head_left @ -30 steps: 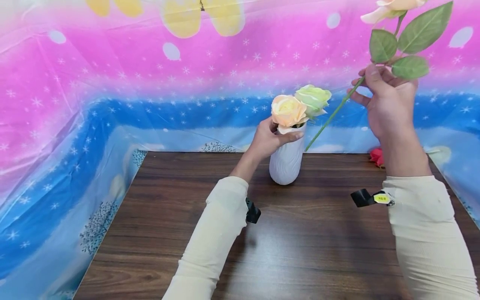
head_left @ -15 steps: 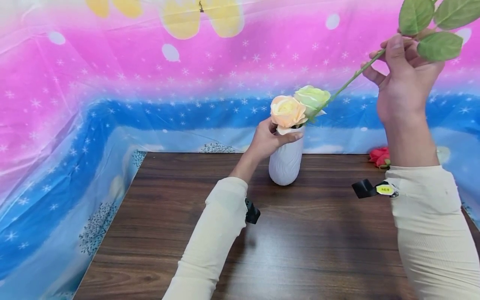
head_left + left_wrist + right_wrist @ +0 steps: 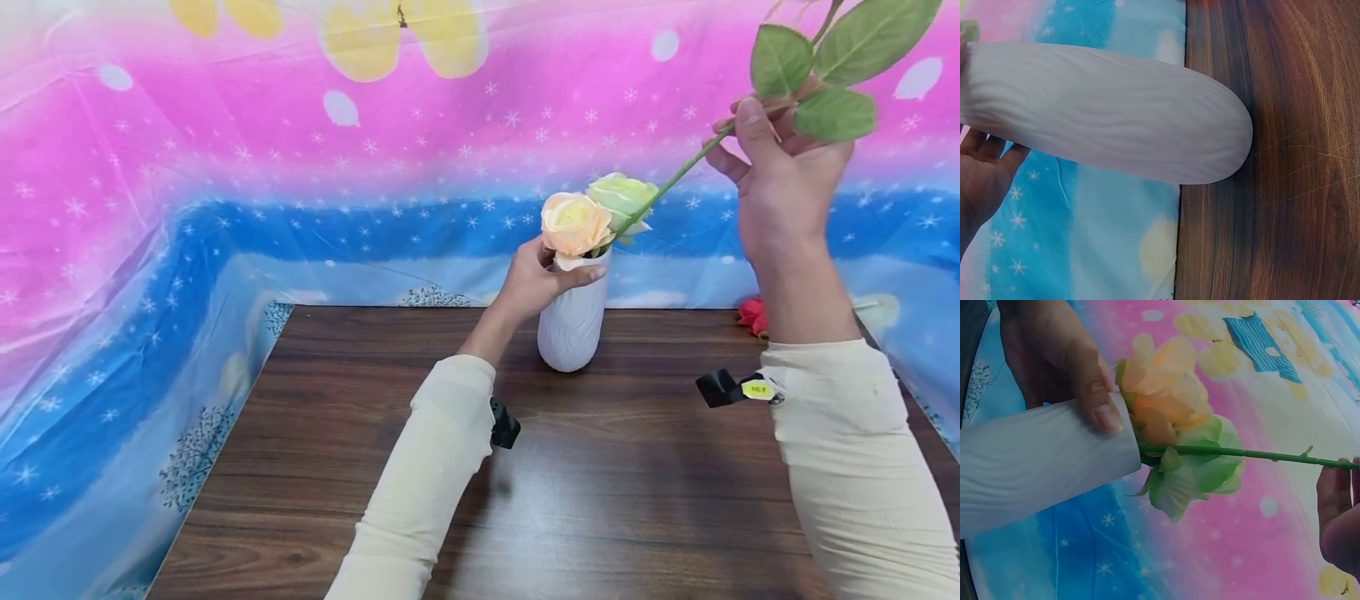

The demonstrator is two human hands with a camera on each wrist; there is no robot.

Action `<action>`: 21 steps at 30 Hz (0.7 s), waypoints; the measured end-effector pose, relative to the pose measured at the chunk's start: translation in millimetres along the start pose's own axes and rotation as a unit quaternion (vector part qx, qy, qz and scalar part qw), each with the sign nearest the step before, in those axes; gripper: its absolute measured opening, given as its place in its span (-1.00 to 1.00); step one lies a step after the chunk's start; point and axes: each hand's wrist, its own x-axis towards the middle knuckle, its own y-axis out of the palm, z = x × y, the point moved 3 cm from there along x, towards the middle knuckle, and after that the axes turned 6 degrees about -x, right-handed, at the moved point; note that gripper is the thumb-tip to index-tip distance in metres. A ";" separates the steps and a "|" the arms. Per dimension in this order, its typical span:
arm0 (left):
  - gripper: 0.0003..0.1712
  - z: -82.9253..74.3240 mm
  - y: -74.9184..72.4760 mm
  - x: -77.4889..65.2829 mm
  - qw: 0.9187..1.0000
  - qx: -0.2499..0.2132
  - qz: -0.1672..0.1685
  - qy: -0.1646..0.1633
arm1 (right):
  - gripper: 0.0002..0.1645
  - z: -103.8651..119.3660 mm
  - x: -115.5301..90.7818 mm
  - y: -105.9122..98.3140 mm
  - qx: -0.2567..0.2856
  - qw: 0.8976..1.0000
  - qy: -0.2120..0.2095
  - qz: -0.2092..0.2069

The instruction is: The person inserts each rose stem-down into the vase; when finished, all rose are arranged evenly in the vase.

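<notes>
A white ribbed vase (image 3: 572, 329) stands on the table, and my left hand (image 3: 534, 279) grips it near the rim, thumb across the front. In its mouth sit a peach rose (image 3: 576, 223) and a pale green rose (image 3: 621, 200). My right hand (image 3: 791, 183), raised to the right, pinches the green stem (image 3: 1241, 452) of another flower below its leaves (image 3: 870, 46). That stem slants down to the vase's mouth, its lower end at the rim beside the two roses in the right wrist view. The held flower's bloom is out of the head view. The left wrist view shows the vase's side (image 3: 1116, 112).
A red flower (image 3: 752, 317) lies at the back right of the dark wooden table (image 3: 360, 450), partly behind my right forearm. A pink and blue patterned cloth (image 3: 420, 150) hangs behind and beside the table. Each sleeve carries a black wrist camera.
My right hand rose up and right, then came back down and left. The stem's lower end went from beside the vase to its mouth. My left hand and the vase stayed still.
</notes>
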 end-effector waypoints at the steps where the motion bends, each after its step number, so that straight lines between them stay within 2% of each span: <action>1: -0.31 -0.1 0.1 0.0 1.000 0.000 0.000 0.000 | -0.61 -1.3 -0.9 -0.4 -0.006 1.000 0.001 0.009; 6: -0.32 -0.5 0.2 0.2 1.000 0.003 0.002 0.000 | -0.65 -8.2 -5.3 -1.0 -0.031 0.999 0.000 0.039; 14: -0.32 -0.3 -0.4 0.2 1.000 0.018 0.006 0.003 | -0.75 -18.8 -11.8 -0.5 -0.097 0.992 -0.052 0.055; 21: -0.32 -1.0 -0.6 -0.3 1.000 0.019 0.003 0.002 | -0.70 -29.4 -15.9 -3.1 -0.077 0.995 -0.030 0.047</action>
